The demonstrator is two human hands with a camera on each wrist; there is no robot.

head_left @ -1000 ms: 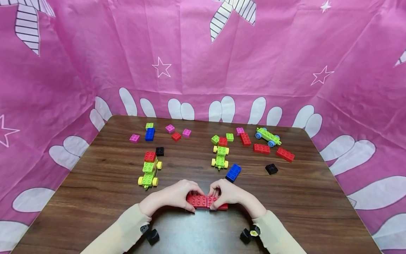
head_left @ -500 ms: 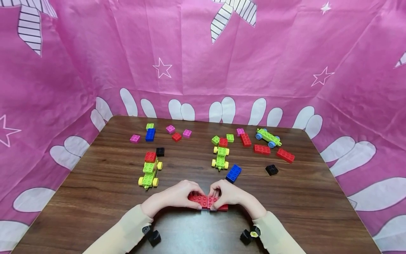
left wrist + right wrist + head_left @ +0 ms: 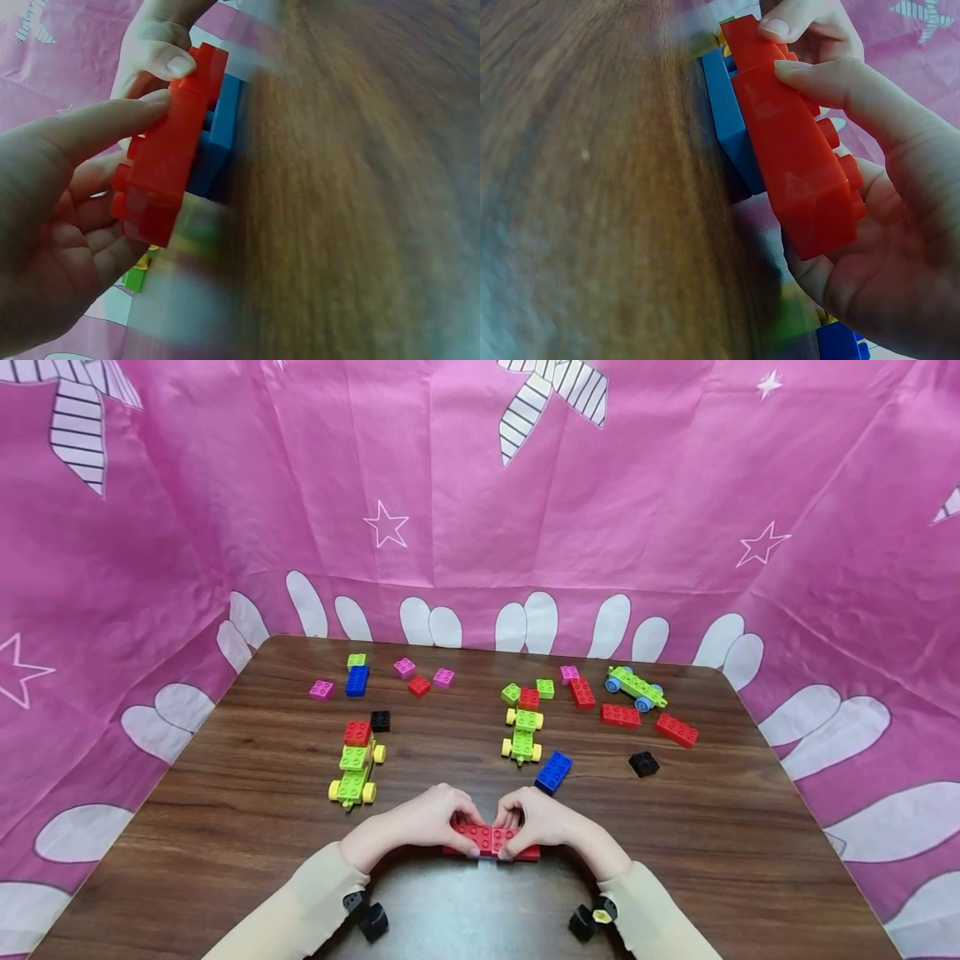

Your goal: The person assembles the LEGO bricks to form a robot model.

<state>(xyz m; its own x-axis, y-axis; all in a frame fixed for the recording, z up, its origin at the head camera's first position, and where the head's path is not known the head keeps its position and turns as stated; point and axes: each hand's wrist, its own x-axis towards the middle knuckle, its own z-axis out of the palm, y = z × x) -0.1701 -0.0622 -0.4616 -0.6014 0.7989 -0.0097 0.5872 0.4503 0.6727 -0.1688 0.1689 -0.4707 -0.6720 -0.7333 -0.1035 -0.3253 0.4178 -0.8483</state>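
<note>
Two red building bricks lie end to end at the table's near edge, bridging a blue brick (image 3: 217, 146) underneath. My left hand (image 3: 431, 818) pinches the left red brick (image 3: 166, 150), thumb on the near side and fingers behind. In the same way my right hand (image 3: 542, 817) grips the right red brick (image 3: 799, 146). Both thumb tips sit close to the seam between the bricks. Some blue studs show in a narrow gap below the red bricks in the left wrist view. The outer ends of the red bricks overhang the blue one.
A green wheeled car with a red brick (image 3: 351, 768) stands left, another green car (image 3: 522, 735) beyond the hands. A loose blue brick (image 3: 553, 772) lies just behind my right hand. Several loose bricks and a blue-wheeled base (image 3: 636, 687) lie farther back on the brown table (image 3: 225, 827).
My left hand has shifted slightly right, its thumb sliding along the brick toward the seam. The right hand keeps its hold on its red brick.
</note>
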